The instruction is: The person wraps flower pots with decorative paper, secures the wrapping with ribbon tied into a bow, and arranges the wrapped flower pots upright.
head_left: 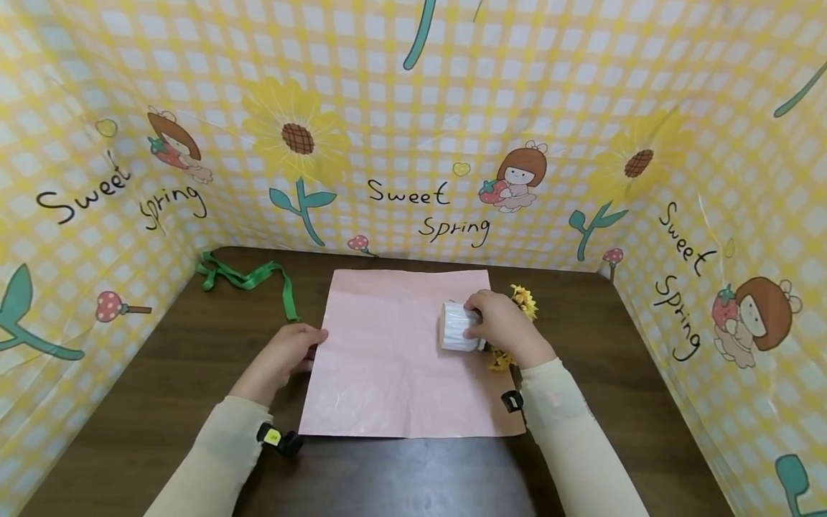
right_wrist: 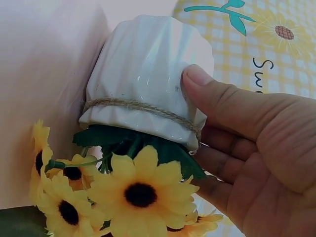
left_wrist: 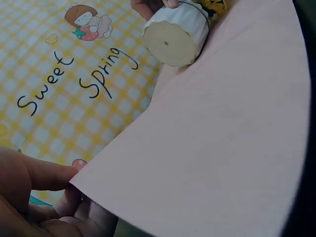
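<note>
1 white ribbed pot [head_left: 454, 327], ringed by brown twine [right_wrist: 143, 105] near its rim and holding yellow, dark-centred flowers [right_wrist: 140, 195], is tipped sideways over the right part of 1 pink sheet [head_left: 375, 366], its base facing left.

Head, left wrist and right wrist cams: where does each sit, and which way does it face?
Head: worn on the head, facing forward and down at the pink sheet; shows left hand, right hand and cream sleeves.
Left wrist: on that wrist, facing across the sheet to the white fluted pot; left hand at lower left, a bit of the right hand at top.
Right wrist: on that wrist, facing the pot's side and yellow sunflowers; right hand at right.
Both wrist views share: pot, sunflowers, right hand, gingham backdrop.
</note>
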